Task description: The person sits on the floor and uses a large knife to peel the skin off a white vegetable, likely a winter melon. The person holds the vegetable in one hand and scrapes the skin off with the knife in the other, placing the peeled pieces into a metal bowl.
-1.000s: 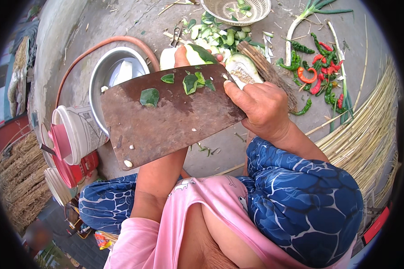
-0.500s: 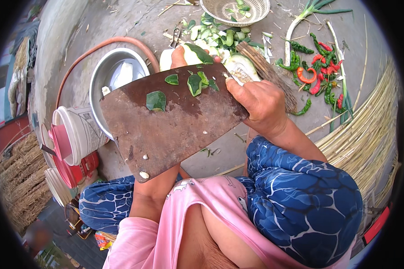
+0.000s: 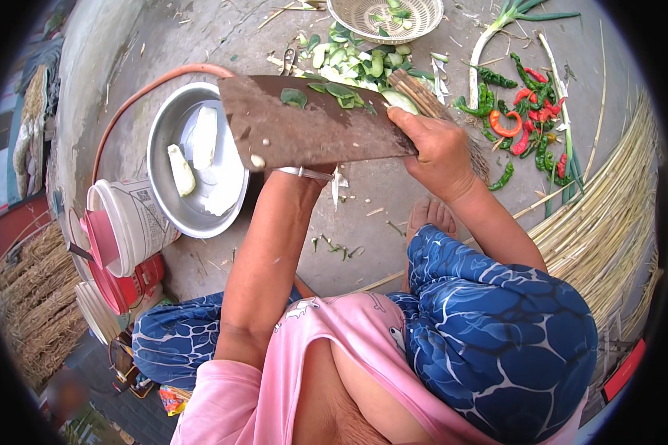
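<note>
Head view: above the floor (image 3: pixel 378 237), beside a basin (image 3: pixel 167 130), holds a cleaver (image 3: pixel 312 137) by its right end in the curled fingers of the right hand (image 3: pixel 441 152), has the left hand hidden behind it beyond the wrist (image 3: pixel 293 194), cannot tell fingers wide or narrow, and shows green peels (image 3: pixel 294 98) on its face.

Legible text: none. 1 white bucket (image 3: pixel 147 231) bears printed marking on its outer wall: 1 dark, square, code-like patch (image 3: pixel 145 196), with faint small print near it, too fine to make out. 1 brightly coloured packet (image 3: pixel 174 399), at the lower left of the head view, shows multicoloured printing; whether this includes lettering cannot be determined at this size.
</note>
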The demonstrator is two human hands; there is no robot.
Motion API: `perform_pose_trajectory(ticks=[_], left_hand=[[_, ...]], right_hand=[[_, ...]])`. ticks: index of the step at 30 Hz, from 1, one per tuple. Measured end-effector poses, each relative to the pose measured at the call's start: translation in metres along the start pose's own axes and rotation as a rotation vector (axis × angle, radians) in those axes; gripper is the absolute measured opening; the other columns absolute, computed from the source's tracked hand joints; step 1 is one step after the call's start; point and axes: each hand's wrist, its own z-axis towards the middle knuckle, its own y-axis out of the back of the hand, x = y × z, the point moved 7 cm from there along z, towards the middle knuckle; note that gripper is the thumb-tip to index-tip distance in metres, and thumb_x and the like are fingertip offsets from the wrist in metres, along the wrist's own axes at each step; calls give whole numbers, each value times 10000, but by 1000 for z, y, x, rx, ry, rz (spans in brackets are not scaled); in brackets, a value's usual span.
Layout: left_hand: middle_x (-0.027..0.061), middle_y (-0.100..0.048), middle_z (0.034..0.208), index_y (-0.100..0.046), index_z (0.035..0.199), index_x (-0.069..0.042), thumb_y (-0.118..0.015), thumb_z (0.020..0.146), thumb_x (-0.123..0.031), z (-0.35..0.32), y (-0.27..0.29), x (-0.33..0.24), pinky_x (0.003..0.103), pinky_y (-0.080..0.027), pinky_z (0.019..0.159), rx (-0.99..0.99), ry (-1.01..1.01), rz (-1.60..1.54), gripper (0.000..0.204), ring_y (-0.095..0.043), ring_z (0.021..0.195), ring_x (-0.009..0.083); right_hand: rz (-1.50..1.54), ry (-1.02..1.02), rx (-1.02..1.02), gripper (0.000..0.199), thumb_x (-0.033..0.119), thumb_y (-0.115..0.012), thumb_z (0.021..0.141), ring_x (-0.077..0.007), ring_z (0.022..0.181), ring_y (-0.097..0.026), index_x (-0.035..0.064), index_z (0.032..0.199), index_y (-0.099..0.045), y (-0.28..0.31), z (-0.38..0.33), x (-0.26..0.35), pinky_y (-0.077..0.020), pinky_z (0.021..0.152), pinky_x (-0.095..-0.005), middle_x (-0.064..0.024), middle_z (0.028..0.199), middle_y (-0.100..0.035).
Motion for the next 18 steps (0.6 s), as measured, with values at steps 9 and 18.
perform_pose_trajectory(ticks=[9,18], left_hand=[[176,-690,1020,-602,1157,12,-469,962,-518,0,-2,3,378,-578,823,97,47,82,580,-683,907,257],[177,-691,972,-600,1138,8,-437,970,-523,6,13,4,368,-580,778,-8,13,84,581,-685,873,260]], right_hand=[[10,39,130,611,-32,-690,550,-308,719,-656,85,1149,-672,15,6,31,-516,627,-399,-97,799,-661],[-1,102,82,624,-15,-707,539,-278,667,-635,87,1152,-656,11,7,36,-484,573,-394,-67,722,-609]])
